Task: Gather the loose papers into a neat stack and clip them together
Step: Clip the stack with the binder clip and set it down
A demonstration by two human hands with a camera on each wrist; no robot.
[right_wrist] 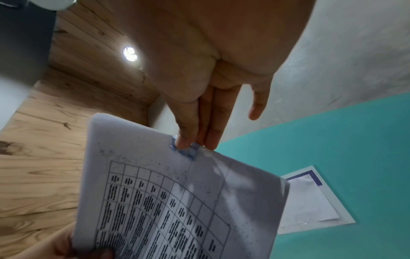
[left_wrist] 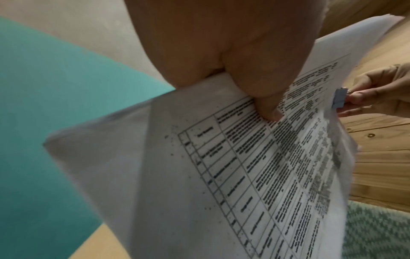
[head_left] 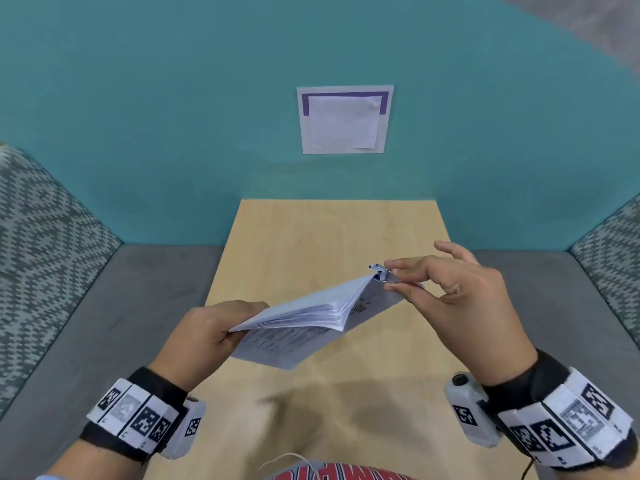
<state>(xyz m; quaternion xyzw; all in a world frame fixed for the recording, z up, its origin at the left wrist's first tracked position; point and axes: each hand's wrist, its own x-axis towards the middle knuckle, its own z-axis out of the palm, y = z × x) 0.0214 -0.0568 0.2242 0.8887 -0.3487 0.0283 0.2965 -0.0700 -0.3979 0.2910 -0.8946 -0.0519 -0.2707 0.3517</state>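
- Teal wall [head_left: 173, 116] is filling the background behind a light wooden table [head_left: 294, 244], which is serving as the reference landmark for this report.
- Grey seating [head_left: 104, 323] is running along both sides of the table, with patterned cushions [head_left: 41, 244] sitting at the outer ends.
- On the wall above the table's far edge, a white sheet with a purple border [head_left: 344, 119] is hanging flat.
- Stack of papers [head_left: 308, 317] is being held in the air above the middle of the table, not touching the tabletop, tilting up toward its far right corner.
- Printed table with rows of text is showing on the underside of the stack in both wrist views.
- Sheets are fanning slightly apart along the near right corner of the stack in the head view.
- Left hand [head_left: 211, 327] is gripping the stack's near left edge, thumb lying on top and fingers curling underneath.
- Binder clip [head_left: 381, 273], pale blue, is sitting on the stack's raised far corner, above the table's right half.
- Right hand [head_left: 450, 296] is pinching the clip between thumb and forefinger; the remaining fingers are spreading loosely outward.
- Whether the clip's mouth is fully closing on the sheets is not determinable from these views.
- Wristbands with black-and-white markers [head_left: 138, 417] are sitting on both wrists, above the table's near edge.
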